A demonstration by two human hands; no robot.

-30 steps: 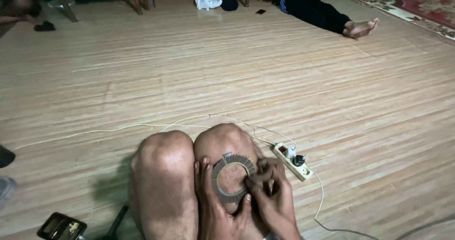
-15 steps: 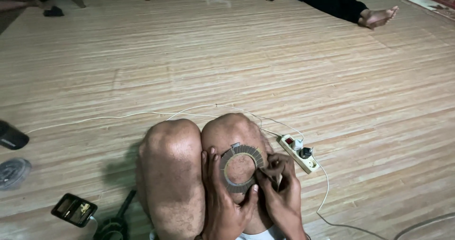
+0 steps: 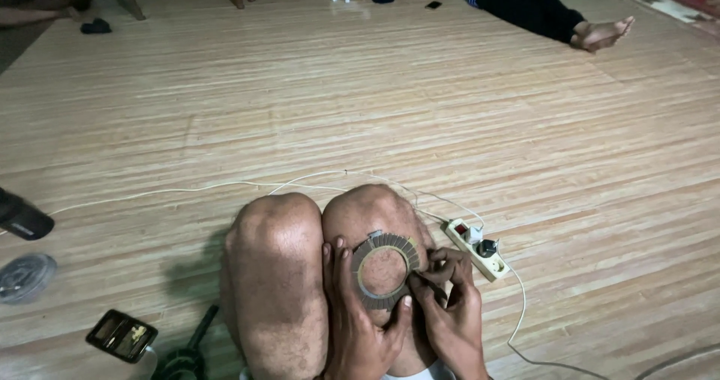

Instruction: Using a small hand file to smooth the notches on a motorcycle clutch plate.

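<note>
A flat grey ring with a segmented face (image 3: 369, 296) rests against my right knee (image 3: 371, 215), both knees drawn up in front of me. My left hand (image 3: 358, 327) cups the ring from the lower left, thumb on its bottom edge. My right hand (image 3: 448, 305) pinches the ring's right rim with the fingertips. Whether something small sits between those fingertips cannot be made out.
A white power strip (image 3: 474, 246) with plugs lies just right of my knee, its white cable (image 3: 187, 191) running left across the wooden floor. A dark phone-like object (image 3: 121, 335), a round clear lid (image 3: 26, 276) and a black tool lie at lower left. Another person's leg (image 3: 555, 16) stretches out at the far right.
The view has shifted a little, and the ring sits slightly higher on the knee. Both hands keep their hold on it.
</note>
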